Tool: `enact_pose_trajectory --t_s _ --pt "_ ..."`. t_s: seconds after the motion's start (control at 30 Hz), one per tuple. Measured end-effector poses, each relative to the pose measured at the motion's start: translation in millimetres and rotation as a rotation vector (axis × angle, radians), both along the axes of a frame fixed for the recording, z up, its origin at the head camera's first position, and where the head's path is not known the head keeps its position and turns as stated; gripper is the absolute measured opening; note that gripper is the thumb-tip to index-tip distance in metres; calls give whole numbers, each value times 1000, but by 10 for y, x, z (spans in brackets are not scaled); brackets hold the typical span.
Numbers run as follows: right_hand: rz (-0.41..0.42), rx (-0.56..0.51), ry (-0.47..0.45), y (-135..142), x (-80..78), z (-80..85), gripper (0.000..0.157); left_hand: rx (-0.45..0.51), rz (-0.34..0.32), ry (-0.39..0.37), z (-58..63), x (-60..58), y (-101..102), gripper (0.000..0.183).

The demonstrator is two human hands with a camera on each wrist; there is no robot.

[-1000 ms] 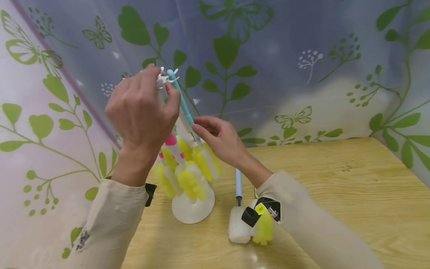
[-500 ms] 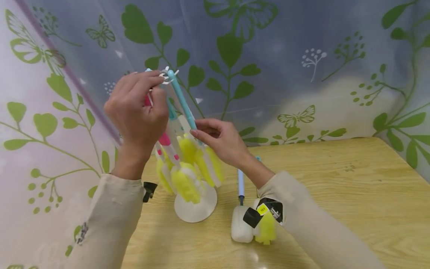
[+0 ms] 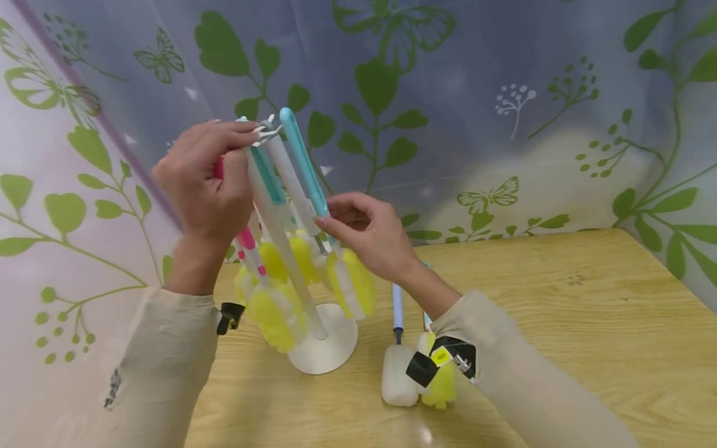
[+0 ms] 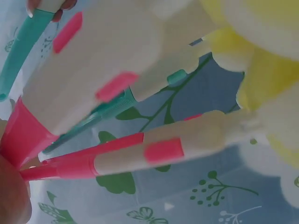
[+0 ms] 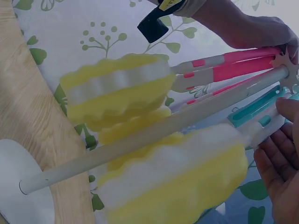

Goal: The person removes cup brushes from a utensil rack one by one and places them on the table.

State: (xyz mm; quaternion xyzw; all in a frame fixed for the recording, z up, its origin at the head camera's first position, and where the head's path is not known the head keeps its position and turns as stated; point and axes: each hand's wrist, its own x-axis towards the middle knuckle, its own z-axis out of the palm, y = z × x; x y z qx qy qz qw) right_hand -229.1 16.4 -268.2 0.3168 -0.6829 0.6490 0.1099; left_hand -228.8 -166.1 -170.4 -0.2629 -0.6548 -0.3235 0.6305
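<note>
A white stand (image 3: 330, 354) holds several bottle brushes with yellow-and-white sponge heads, hung from the hook ring (image 3: 267, 130) at its top. My left hand (image 3: 204, 177) is at the ring, its fingers curled over the upper end of a pink-handled brush (image 4: 70, 165). With thumb and fingers, my right hand (image 3: 372, 239) pinches the lower handle of a teal-handled brush (image 3: 305, 162). That brush's top end is beside the ring, and its sponge head (image 3: 350, 283) hangs below my right hand. Another teal handle (image 3: 269, 174) hangs next to the pole. My left palm partly hides the pink handles.
On the wooden table (image 3: 560, 323), right of the stand's base, lie a brush with a lavender handle (image 3: 398, 305) and white head (image 3: 399, 376), and a yellow-headed brush (image 3: 439, 386) partly behind my right wrist. A leaf-patterned curtain (image 3: 437, 137) rises behind the table.
My left hand has moved left and the pink-handled brushes have swung left with it, uncovering the pole and the second teal handle. My right hand keeps its pinch on the teal-handled brush.
</note>
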Motion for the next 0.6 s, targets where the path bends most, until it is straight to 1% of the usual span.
enact_pose_trajectory --t_s 0.1,0.27,0.33,0.5,0.6 --pt "-9 -20 16 57 15 33 24 9 -33 -10 -2 6 18 38" --pt "-38 -46 32 193 20 66 22 27 -86 -4 11 21 57 39" --pt "-49 -52 36 261 15 68 21 32 -119 -10 17 20 45 39" --pt "-112 -38 16 488 -6 37 22 41 -195 -36 16 8 -2 38" --pt "-171 -13 -10 656 -21 -9 24 59 -212 -46 28 15 -8 37"
